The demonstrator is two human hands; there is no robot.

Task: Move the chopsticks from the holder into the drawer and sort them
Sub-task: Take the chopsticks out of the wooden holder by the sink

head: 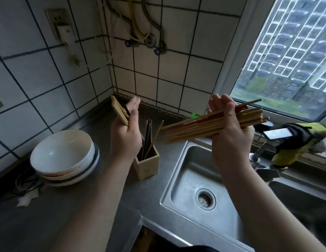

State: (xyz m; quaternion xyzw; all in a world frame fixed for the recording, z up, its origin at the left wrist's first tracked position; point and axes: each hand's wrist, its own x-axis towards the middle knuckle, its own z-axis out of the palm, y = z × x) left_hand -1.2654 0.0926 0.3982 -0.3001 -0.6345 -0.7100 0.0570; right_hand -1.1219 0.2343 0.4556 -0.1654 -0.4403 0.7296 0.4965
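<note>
My right hand (229,131) clenched round a thick bundle of pale bamboo and red chopsticks (198,127) above the steel sink (178,180), left hand (126,135) gripping few flat-ended bamboo sticks (119,112), square wooden holder (146,163) below, some dark sticks inside

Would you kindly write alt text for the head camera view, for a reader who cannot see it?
The right hand grips a bundle of chopsticks above a steel sink, while the left hand holds a flat wooden piece. A few chopsticks remain in the wooden holder, beside stacked white bowls.
</note>
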